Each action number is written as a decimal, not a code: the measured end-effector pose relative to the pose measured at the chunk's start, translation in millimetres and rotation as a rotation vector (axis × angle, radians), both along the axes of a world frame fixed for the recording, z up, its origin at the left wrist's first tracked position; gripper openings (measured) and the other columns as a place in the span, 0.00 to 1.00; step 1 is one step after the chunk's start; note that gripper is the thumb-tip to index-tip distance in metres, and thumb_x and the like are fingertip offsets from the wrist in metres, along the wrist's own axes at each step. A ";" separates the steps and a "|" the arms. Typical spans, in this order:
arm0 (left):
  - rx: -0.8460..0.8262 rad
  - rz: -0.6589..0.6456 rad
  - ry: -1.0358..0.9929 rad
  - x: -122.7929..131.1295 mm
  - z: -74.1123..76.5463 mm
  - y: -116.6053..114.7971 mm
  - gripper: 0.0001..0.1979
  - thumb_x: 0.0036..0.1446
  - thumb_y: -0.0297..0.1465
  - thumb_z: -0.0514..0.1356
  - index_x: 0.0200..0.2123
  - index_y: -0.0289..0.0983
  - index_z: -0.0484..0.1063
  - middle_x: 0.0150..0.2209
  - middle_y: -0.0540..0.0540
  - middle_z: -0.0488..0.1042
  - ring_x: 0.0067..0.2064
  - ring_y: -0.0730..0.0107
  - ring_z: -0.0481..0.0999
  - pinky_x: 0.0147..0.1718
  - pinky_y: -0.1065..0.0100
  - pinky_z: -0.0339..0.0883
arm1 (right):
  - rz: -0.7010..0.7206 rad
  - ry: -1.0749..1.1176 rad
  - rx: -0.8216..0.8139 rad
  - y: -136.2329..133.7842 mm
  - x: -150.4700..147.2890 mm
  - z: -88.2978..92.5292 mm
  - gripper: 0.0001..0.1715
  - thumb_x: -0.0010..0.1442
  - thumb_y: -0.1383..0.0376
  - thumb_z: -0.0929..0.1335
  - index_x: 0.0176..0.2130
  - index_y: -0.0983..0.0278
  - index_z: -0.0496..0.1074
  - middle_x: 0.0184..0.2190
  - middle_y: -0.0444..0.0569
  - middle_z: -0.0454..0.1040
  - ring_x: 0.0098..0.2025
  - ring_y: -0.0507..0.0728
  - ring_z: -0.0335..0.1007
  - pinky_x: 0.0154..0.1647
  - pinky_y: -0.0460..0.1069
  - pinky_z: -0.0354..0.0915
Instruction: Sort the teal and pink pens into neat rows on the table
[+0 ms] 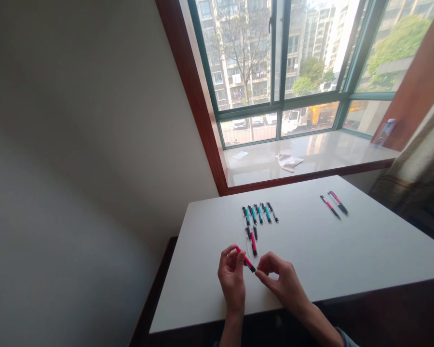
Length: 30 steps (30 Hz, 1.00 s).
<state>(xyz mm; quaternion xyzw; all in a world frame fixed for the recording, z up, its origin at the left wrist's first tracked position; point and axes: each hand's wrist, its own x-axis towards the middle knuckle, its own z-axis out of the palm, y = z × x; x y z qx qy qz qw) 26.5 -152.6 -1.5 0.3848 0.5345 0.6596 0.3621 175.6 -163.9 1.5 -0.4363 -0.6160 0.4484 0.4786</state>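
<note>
Over the near part of a white table (365, 250), my left hand (232, 277) pinches a red pen (245, 259) with a black tip. My right hand (280, 279) pinches the pen's black end from the right, fingers closed. Just beyond the hands another red pen (253, 243) lies on the table beside a small black piece (255, 233). Farther back lies a row of several teal and black pens (259, 213).
Two more red pens (333, 203) lie at the table's far right. Behind the table runs a stone window sill (321, 154) with a crumpled cloth (289, 161) and a paper scrap (239, 155). A curtain (419, 164) hangs at the right; a bare wall stands at the left.
</note>
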 end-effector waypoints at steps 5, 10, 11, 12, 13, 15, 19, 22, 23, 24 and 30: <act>-0.031 -0.047 -0.014 3.8 -0.7 -0.9 0.23 0.53 0.46 0.70 0.45 0.37 0.74 0.34 0.45 0.81 0.35 0.62 0.81 0.37 0.63 0.77 | -0.058 0.047 -0.031 -3.4 -1.9 -4.4 0.13 0.60 0.56 0.73 0.41 0.60 0.74 0.32 0.47 0.79 0.33 0.57 0.77 0.38 0.51 0.74; -0.032 -0.117 -0.026 -1.8 3.2 -1.5 0.20 0.56 0.45 0.69 0.44 0.36 0.76 0.34 0.44 0.82 0.35 0.61 0.82 0.39 0.61 0.78 | -0.096 0.174 -0.112 0.3 1.5 -2.5 0.15 0.61 0.53 0.72 0.38 0.62 0.77 0.35 0.50 0.80 0.39 0.60 0.77 0.44 0.52 0.73; -0.036 -0.134 -0.025 -3.4 3.8 -1.8 0.20 0.55 0.45 0.69 0.42 0.36 0.76 0.33 0.44 0.82 0.34 0.62 0.82 0.38 0.62 0.78 | -0.113 0.219 -0.138 2.0 3.3 -1.9 0.16 0.61 0.52 0.72 0.39 0.62 0.77 0.35 0.51 0.80 0.39 0.60 0.77 0.44 0.52 0.73; -0.042 -0.157 -0.025 -5.1 4.2 -2.1 0.19 0.55 0.44 0.70 0.41 0.36 0.76 0.32 0.44 0.82 0.33 0.63 0.81 0.37 0.62 0.77 | -0.133 0.256 -0.161 4.2 5.2 -1.2 0.17 0.60 0.51 0.73 0.39 0.63 0.78 0.36 0.51 0.80 0.39 0.60 0.76 0.43 0.52 0.73; -0.048 -0.186 -0.026 -6.5 4.3 -2.3 0.18 0.54 0.43 0.70 0.40 0.35 0.76 0.31 0.44 0.82 0.33 0.64 0.81 0.37 0.63 0.77 | -0.154 0.283 -0.179 6.6 7.0 -0.1 0.19 0.60 0.50 0.73 0.40 0.63 0.78 0.35 0.51 0.80 0.39 0.60 0.76 0.42 0.51 0.72; -0.064 -0.261 -0.032 -8.6 3.9 -2.5 0.16 0.54 0.40 0.71 0.39 0.35 0.76 0.31 0.44 0.82 0.32 0.65 0.80 0.36 0.64 0.76 | -0.191 0.315 -0.201 11.9 9.4 3.6 0.21 0.59 0.49 0.73 0.42 0.63 0.79 0.34 0.49 0.79 0.37 0.59 0.75 0.40 0.50 0.72; -0.100 -0.353 -0.056 -10.2 2.9 -1.5 0.15 0.54 0.38 0.71 0.39 0.34 0.77 0.34 0.41 0.83 0.33 0.63 0.81 0.38 0.62 0.76 | -0.169 0.336 -0.188 22.6 7.6 17.1 0.23 0.61 0.48 0.71 0.45 0.63 0.80 0.30 0.48 0.78 0.37 0.58 0.74 0.40 0.50 0.71; -0.117 -0.369 -0.070 -10.8 2.4 -0.4 0.16 0.53 0.38 0.72 0.39 0.34 0.78 0.35 0.39 0.83 0.34 0.62 0.81 0.38 0.63 0.76 | -0.137 0.321 -0.134 29.3 2.9 28.5 0.22 0.61 0.49 0.71 0.44 0.62 0.81 0.32 0.48 0.78 0.38 0.58 0.74 0.42 0.50 0.72; -0.120 -0.372 -0.078 -11.1 1.9 -0.1 0.16 0.53 0.38 0.72 0.39 0.33 0.78 0.35 0.39 0.83 0.34 0.62 0.81 0.38 0.63 0.76 | -0.134 0.317 -0.118 30.9 1.5 31.6 0.22 0.61 0.49 0.71 0.44 0.62 0.81 0.33 0.49 0.79 0.38 0.58 0.74 0.42 0.50 0.72; -0.124 -0.368 -0.089 -11.4 1.3 0.1 0.16 0.53 0.38 0.72 0.40 0.33 0.78 0.35 0.39 0.83 0.34 0.63 0.81 0.38 0.63 0.76 | -0.132 0.316 -0.106 32.2 0.4 34.0 0.21 0.62 0.49 0.71 0.44 0.63 0.81 0.34 0.49 0.79 0.38 0.58 0.75 0.42 0.50 0.72; -0.142 -0.303 -0.163 -11.7 -4.2 0.4 0.17 0.51 0.39 0.73 0.38 0.33 0.79 0.34 0.40 0.83 0.33 0.64 0.81 0.36 0.65 0.75 | -0.141 0.324 -0.071 34.7 3.3 32.1 0.21 0.62 0.50 0.72 0.44 0.64 0.79 0.33 0.49 0.80 0.35 0.57 0.75 0.39 0.50 0.73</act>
